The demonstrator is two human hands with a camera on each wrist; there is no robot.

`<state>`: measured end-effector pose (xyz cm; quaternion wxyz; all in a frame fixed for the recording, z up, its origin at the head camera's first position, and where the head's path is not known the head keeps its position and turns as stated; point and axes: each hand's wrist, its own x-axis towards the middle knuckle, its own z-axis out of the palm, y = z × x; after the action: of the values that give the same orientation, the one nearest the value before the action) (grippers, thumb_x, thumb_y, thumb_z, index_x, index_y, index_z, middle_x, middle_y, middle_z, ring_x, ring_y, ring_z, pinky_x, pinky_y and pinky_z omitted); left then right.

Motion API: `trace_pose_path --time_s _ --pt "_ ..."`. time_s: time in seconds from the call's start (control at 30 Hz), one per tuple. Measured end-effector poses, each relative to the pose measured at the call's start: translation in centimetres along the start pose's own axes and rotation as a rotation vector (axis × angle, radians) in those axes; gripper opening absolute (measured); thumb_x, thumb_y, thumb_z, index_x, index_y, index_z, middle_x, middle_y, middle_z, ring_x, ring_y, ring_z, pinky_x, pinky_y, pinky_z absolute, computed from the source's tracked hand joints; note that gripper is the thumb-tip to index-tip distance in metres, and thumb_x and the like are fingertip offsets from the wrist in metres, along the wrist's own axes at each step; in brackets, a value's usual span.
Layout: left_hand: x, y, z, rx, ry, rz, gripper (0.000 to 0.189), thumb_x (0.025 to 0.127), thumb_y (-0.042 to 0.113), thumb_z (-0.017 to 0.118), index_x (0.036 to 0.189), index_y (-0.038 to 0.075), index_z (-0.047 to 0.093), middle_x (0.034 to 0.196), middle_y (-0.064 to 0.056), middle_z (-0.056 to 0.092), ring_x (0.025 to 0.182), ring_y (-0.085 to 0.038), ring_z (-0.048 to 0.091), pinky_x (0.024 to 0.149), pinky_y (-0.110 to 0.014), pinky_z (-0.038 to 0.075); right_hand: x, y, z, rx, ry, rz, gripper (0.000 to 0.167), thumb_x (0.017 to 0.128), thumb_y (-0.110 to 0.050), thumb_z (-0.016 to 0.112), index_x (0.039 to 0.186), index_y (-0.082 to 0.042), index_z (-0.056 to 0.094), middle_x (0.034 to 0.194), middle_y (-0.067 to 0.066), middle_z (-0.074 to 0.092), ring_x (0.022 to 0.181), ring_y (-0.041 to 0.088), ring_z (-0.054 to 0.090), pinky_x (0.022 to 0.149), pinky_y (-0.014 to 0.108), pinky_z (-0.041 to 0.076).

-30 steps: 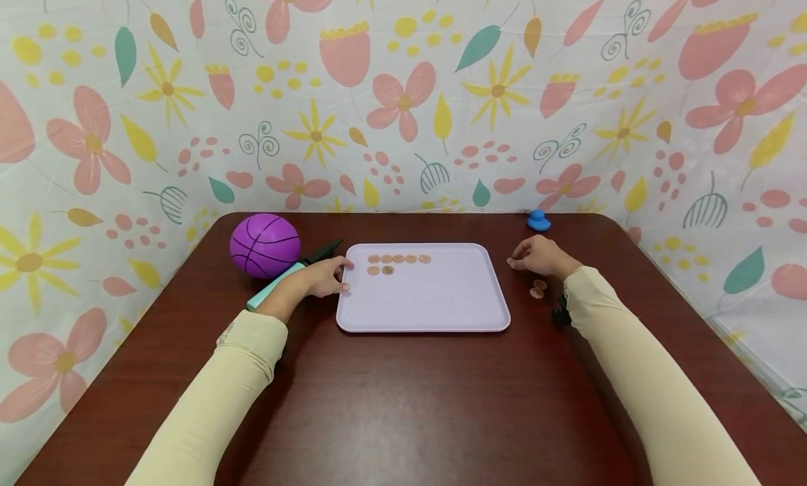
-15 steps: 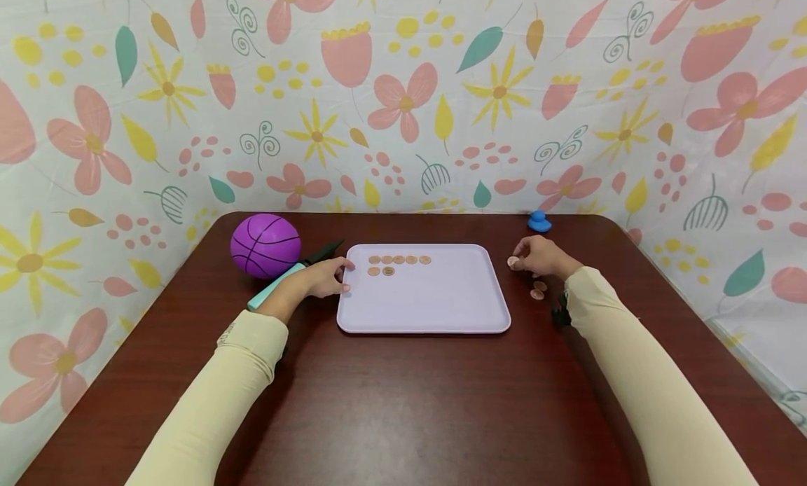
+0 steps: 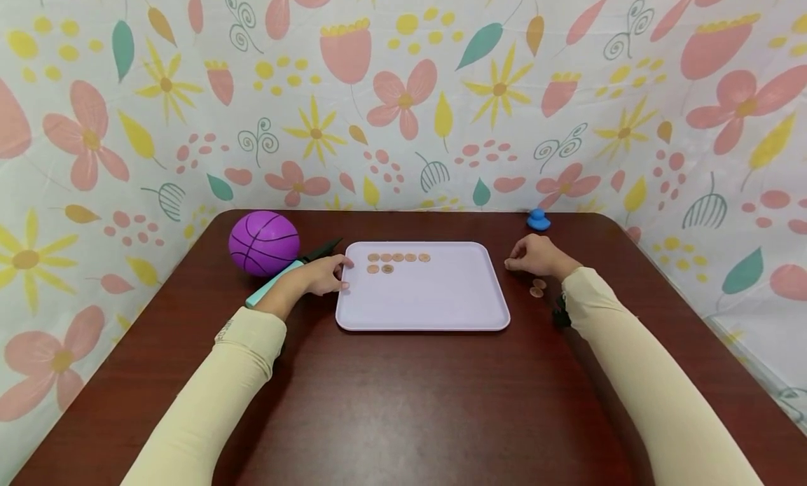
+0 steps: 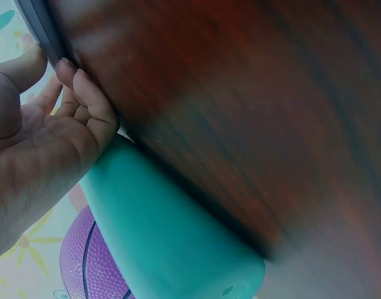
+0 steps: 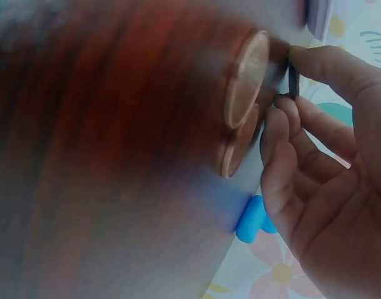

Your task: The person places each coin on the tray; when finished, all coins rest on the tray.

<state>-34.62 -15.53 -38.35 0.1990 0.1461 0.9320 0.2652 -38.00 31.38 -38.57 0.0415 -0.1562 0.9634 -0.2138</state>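
Note:
A pale lilac tray [image 3: 422, 297] lies mid-table, bearing several copper-coloured coins [image 3: 398, 258] in one row of flat pieces and two more below. My left hand [image 3: 323, 276] holds the tray's left rim; in the left wrist view its thumb and curled fingers [image 4: 93, 112] meet at the edge. Right of the tray, my right hand [image 3: 534, 256] pinches a coin [image 5: 294, 81] between thumb and fingertips, seen edge-on in the right wrist view. Two loose coins [image 3: 537, 288] lie partly overlapping on the table, close below that hand.
A purple basketball [image 3: 263, 243] sits at the table's back left. Beside it, a turquoise-and-black object [image 3: 271, 286] lies partly under my left arm. A blue rubber duck [image 3: 538, 220] stands at the back right. A small dark object [image 3: 560, 312] is by the right cuff.
My right hand's fingers have shifted slightly around the coin, whose face showed half a second ago and is hidden now in the head view. The left hand and tray stay put.

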Motion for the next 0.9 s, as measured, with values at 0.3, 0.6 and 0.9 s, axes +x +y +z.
trace_pose_path --time_s 0.3,0.6,0.9 --pt "0.0 0.0 -0.1 0.034 0.006 0.026 0.049 0.097 0.014 0.063 0.141 0.003 0.044 0.105 -0.013 0.052 0.079 -0.02 0.051 0.067 -0.027 0.045 0.1 -0.6 -0.1 -0.005 0.017 0.034 0.025 0.09 -0.023 0.073 0.093 0.001 0.074 0.078 0.005 0.069 0.073 0.02 0.062 0.066 0.036 0.052" --pt "-0.6 0.0 -0.2 0.023 -0.013 0.019 0.05 0.097 0.013 0.063 0.141 0.0 0.042 0.105 -0.014 0.051 0.076 -0.02 0.051 0.064 -0.026 0.045 0.6 -3.6 0.4 0.042 0.068 0.031 0.025 0.089 -0.026 0.073 0.093 -0.001 0.073 0.083 0.007 0.071 0.076 0.021 0.065 0.068 0.037 0.053" --pt "-0.3 0.3 -0.2 0.03 -0.007 0.028 0.05 0.098 0.013 0.062 0.142 0.002 0.043 0.104 -0.014 0.051 0.074 -0.019 0.051 0.063 -0.026 0.044 1.7 -7.6 1.0 0.004 0.069 0.029 0.022 0.086 -0.028 0.074 0.092 -0.006 0.075 0.085 0.006 0.072 0.075 0.018 0.065 0.065 0.035 0.053"
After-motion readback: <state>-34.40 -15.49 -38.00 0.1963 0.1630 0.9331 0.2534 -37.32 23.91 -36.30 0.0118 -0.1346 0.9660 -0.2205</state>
